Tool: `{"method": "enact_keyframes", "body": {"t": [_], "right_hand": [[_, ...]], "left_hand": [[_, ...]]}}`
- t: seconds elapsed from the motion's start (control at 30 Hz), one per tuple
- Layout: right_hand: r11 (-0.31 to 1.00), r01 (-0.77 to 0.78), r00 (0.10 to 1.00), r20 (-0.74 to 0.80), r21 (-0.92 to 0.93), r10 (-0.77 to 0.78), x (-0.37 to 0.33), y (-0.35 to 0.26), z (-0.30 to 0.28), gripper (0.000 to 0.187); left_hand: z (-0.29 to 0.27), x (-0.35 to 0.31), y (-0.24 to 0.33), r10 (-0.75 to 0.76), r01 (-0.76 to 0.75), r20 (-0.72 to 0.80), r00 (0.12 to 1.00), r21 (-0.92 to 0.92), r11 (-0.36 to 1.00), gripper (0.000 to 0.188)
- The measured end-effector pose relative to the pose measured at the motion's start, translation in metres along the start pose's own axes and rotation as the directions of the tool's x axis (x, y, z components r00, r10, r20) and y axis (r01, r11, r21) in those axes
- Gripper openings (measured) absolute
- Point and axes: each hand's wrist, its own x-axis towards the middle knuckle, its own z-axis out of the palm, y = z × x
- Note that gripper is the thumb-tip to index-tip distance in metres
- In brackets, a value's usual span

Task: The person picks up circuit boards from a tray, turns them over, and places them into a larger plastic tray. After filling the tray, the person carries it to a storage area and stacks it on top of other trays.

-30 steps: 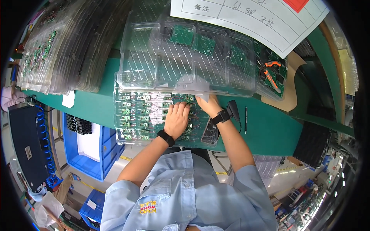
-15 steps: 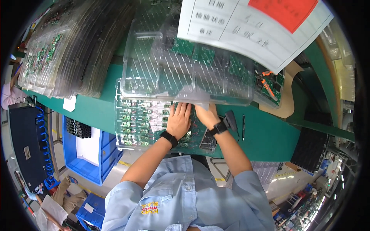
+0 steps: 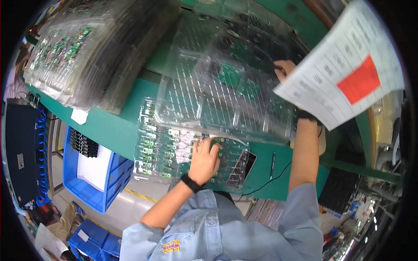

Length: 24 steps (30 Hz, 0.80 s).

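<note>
My left hand (image 3: 204, 162) rests on a clear plastic tray (image 3: 143, 167) holding rows of small green circuit boards (image 3: 150, 145). Its fingers are apart and slightly bent over the boards, with nothing visibly gripped. Farther off at the right, my right hand (image 3: 285, 69) reaches past a large clear divided tray (image 3: 180, 111). Thumb and forefinger show apart, while a printed sheet (image 3: 324, 89) with a red patch covers the rest of that hand and its wrist. Green boards (image 3: 230, 74) show through the large tray.
A tall stack of clear trays (image 3: 98, 56) stands at the far left. A dark phone-like device (image 3: 249, 163), a black pen (image 3: 272, 165) and a thin black cable (image 3: 270, 182) lie at the right. Below the green bench's left side is a blue bin (image 3: 109, 174).
My right hand has left the tray's edge beside my left hand and moved far and right. The hanging sheet appears swung and tilted. My left hand stays over the boards.
</note>
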Motion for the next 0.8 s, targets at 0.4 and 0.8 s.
{"method": "enact_keyframes", "body": {"t": [0.4, 0.8], "right_hand": [[0.820, 0.261, 0.947, -0.028, -0.510, -0.319, 0.128, 0.007, 0.068, 0.031], [0.908, 0.006, 0.999, -0.039, -0.418, -0.025, 0.134, 0.017, 0.060, 0.017]], "left_hand": [[-0.079, -0.057, -0.028, -0.319, 0.264, -0.190, 0.928, -0.265, 0.927, 0.028], [-0.089, -0.027, -0.035, -0.349, 0.279, -0.128, 0.928, -0.380, 0.882, 0.024]]}}
